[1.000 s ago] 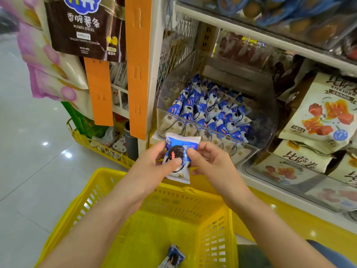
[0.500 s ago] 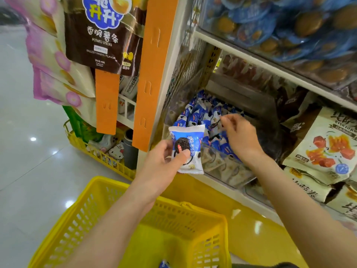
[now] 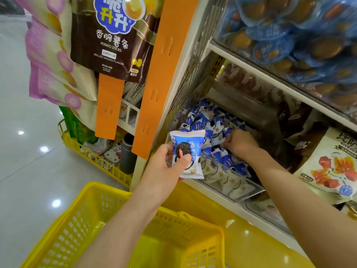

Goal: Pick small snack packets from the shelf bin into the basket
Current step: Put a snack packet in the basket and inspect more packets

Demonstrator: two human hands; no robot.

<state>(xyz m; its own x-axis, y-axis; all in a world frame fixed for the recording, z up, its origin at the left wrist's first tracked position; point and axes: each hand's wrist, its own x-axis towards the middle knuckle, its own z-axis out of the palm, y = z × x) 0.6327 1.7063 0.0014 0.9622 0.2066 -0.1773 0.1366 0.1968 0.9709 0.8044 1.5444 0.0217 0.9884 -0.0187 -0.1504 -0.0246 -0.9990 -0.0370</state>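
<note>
My left hand (image 3: 166, 167) holds a blue and white snack packet (image 3: 188, 149) with a dark cookie picture, upright, just in front of the shelf bin and above the yellow basket (image 3: 119, 225). The clear plastic shelf bin (image 3: 231, 180) holds several more blue and white packets (image 3: 208, 122). My right hand (image 3: 239, 143) is inside the bin, fingers curled down into the pile of packets; the fingertips are hidden among them, so I cannot tell whether they grip one.
Orange hanging strips (image 3: 154, 78) and a brown potato-stick bag (image 3: 114, 35) hang left of the bin. White snack bags (image 3: 332, 167) fill the compartment on the right. Blue packs (image 3: 289, 35) sit on the shelf above. A second yellow basket (image 3: 92, 153) stands on the floor at left.
My right hand let go of the held packet and reached into the bin, going deeper into the pile. My left hand kept the packet and rose slightly. The view tilted upward.
</note>
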